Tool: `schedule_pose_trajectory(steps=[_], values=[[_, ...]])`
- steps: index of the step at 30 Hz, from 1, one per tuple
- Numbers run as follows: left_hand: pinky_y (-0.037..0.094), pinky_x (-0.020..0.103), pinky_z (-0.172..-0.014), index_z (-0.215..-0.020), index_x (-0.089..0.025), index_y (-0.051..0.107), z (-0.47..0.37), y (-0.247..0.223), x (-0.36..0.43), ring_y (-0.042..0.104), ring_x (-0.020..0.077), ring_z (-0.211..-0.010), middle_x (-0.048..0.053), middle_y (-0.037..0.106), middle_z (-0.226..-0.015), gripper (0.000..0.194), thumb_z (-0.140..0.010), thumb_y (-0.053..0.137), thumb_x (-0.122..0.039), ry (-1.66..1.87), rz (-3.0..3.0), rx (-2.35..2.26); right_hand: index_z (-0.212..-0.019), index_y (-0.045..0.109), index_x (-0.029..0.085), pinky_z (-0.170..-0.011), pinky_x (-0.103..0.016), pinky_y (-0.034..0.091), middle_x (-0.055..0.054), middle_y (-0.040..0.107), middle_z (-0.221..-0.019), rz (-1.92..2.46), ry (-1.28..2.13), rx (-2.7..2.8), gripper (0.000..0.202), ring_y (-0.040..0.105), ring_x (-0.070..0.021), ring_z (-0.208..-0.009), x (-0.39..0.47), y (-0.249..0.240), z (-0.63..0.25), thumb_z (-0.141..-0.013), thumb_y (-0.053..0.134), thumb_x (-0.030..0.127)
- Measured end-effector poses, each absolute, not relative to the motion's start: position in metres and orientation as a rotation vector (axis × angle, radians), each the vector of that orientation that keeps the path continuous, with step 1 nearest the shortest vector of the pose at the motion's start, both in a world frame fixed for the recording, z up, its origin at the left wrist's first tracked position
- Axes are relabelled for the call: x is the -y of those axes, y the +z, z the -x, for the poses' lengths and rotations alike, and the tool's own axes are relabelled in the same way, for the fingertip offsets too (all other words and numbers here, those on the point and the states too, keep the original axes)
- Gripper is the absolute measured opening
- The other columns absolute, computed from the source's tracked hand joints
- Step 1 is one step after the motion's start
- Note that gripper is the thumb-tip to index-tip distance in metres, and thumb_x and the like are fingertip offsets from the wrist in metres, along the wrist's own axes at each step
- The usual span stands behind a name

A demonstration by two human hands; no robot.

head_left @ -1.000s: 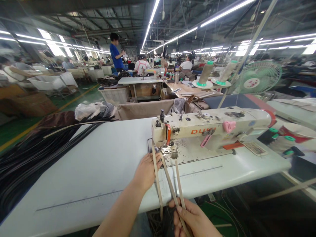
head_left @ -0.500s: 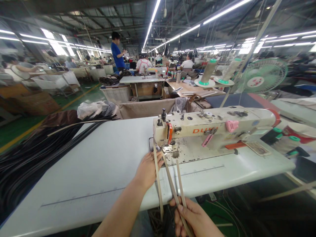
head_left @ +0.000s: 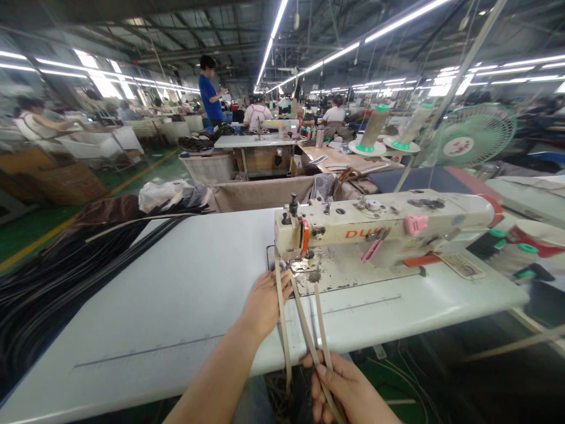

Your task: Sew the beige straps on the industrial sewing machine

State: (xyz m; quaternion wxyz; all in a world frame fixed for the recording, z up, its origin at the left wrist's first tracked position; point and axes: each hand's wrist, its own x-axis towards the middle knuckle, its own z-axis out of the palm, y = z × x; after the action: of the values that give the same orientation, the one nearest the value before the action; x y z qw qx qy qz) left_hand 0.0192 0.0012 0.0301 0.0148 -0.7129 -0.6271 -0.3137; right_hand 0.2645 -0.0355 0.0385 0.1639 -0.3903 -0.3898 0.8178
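A cream sewing machine [head_left: 344,227] stands on the pale tabletop, its head at the left end. My left hand [head_left: 262,300] lies beside the presser foot, with its closed fingertips on a narrow beige strip [head_left: 304,318]; the exact grip is partly hidden. From there the strip runs toward me into my right hand [head_left: 338,383]. Thumb and fingers of that hand pinch it below the table's front edge, along with a second beige length [head_left: 322,324]. Another beige strip [head_left: 283,335] passes over my left hand's fingers and hangs over the edge.
Long black strips [head_left: 57,277] are heaped along the table's left side. Thread cones [head_left: 373,129] and a green fan [head_left: 472,138] stand behind the machine. A person in blue [head_left: 210,94] stands farther back, with several seated people around.
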Motion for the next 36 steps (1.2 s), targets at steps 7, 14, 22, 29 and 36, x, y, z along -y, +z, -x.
schedule_pose_trajectory(steps=[7, 14, 22, 29, 36], values=[[0.051, 0.051, -0.114, -0.134, -0.022, 0.064, -0.0202, 0.0309, -0.0014, 0.064, 0.0272, -0.132, 0.010, 0.069, -0.139, 0.032, -0.108, 0.046, -0.029, -0.916, 2.201, 1.983, -0.099, 0.068, 0.017, -0.041, -0.017, 0.038, 0.005, 0.065, -0.062, 1.129, 2.332, 1.085, 0.067, 0.064, -0.0103, -0.045, 0.0353, 0.0418, -0.2642, -0.064, 0.085, 0.072], [0.052, 0.055, -0.113, -0.134, -0.021, 0.064, -0.0187, 0.0275, -0.0024, 0.064, 0.0292, -0.132, 0.011, 0.069, -0.139, 0.033, -0.109, 0.045, -0.030, -0.902, 2.207, 1.973, -0.099, 0.067, 0.018, -0.042, -0.018, 0.038, 0.004, 0.065, -0.063, 1.118, 2.331, 1.116, 0.064, 0.064, -0.0107, -0.046, 0.0358, 0.0409, -0.2665, -0.067, 0.083, 0.072], [0.051, 0.054, -0.115, -0.135, -0.022, 0.064, -0.0191, 0.0281, -0.0011, 0.063, 0.0290, -0.133, 0.010, 0.069, -0.139, 0.034, -0.109, 0.044, -0.032, -0.934, 2.198, 1.974, -0.097, 0.067, 0.018, -0.042, -0.018, 0.038, 0.004, 0.065, -0.063, 1.112, 2.334, 1.102, 0.064, 0.064, -0.0110, -0.046, 0.0357, 0.0378, -0.2657, -0.066, 0.083, 0.072], [0.051, 0.055, -0.114, -0.135, -0.021, 0.064, -0.0183, 0.0271, -0.0024, 0.062, 0.0295, -0.134, 0.010, 0.069, -0.140, 0.035, -0.109, 0.043, -0.031, -0.913, 2.217, 1.990, -0.099, 0.067, 0.018, -0.042, -0.018, 0.038, 0.004, 0.066, -0.063, 1.141, 2.347, 1.081, 0.067, 0.064, -0.0106, -0.046, 0.0374, 0.0380, -0.2656, -0.063, 0.085, 0.072], [0.050, 0.055, -0.115, -0.133, -0.021, 0.065, -0.0192, 0.0303, -0.0013, 0.062, 0.0290, -0.134, 0.010, 0.069, -0.139, 0.034, -0.109, 0.043, -0.032, -0.939, 2.216, 1.990, -0.098, 0.067, 0.018, -0.042, -0.018, 0.038, 0.004, 0.065, -0.063, 1.131, 2.340, 1.106, 0.067, 0.064, -0.0106, -0.046, 0.0365, 0.0359, -0.2661, -0.065, 0.084, 0.073]])
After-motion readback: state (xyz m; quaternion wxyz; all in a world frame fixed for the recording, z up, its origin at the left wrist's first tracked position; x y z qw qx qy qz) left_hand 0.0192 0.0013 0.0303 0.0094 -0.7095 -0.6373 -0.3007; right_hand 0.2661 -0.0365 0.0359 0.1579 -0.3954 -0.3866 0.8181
